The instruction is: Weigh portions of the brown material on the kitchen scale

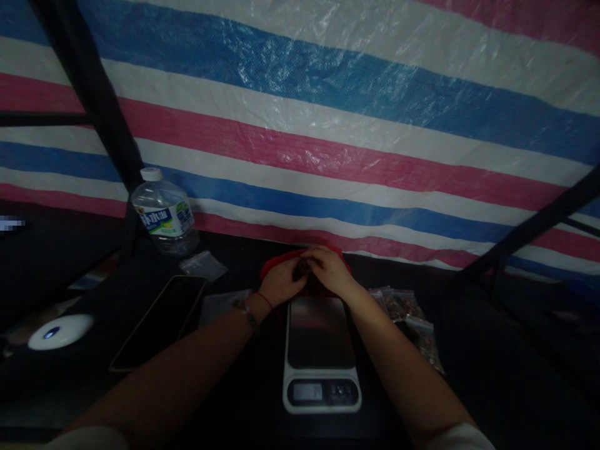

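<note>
Both hands meet just beyond a white digital kitchen scale [322, 390], over a red bag or dish [270, 265] whose exact kind is hard to tell in the dim light. My left hand [282, 280], with a bead bracelet at the wrist, has its fingers curled against a small dark mass [302, 269]. From the other side my right hand [329, 269] bends its fingers down onto the same dark stuff. What sits between the fingertips is too dark to name. The scale's dark platform [320, 331] lies bare below the hands.
Small zip bags of brown pieces [405, 306] lie right of the scale. To the left are a phone [162, 322], a white mouse-like object [60, 331], a clear zip bag [204, 267] and a large plastic bottle [166, 215]. Striped sheeting [328, 156] hangs behind.
</note>
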`<action>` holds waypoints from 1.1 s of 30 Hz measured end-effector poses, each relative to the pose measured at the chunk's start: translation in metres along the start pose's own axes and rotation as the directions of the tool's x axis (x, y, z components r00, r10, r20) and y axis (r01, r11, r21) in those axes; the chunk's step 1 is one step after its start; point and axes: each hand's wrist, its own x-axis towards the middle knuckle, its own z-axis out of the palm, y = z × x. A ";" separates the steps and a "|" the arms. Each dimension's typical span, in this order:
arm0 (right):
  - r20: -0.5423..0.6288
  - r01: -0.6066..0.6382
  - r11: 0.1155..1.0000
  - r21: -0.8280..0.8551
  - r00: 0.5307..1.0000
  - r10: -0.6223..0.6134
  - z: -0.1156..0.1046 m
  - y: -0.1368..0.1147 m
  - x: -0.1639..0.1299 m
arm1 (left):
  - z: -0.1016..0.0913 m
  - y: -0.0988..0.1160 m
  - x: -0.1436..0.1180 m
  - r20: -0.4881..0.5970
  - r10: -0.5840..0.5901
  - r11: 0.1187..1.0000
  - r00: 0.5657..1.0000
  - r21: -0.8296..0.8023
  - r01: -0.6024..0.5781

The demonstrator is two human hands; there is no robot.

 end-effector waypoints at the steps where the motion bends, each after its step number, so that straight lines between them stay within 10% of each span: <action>1: -0.021 -0.022 1.000 -0.015 1.000 0.022 0.000 0.000 0.000 | 0.000 -0.001 0.000 -0.009 0.004 1.000 1.000 -0.007 -0.004; 33: 0.033 -0.182 0.974 -0.133 0.982 0.188 0.001 0.006 0.001 | 0.009 -0.009 0.001 0.010 0.046 0.999 0.999 -0.010 -0.046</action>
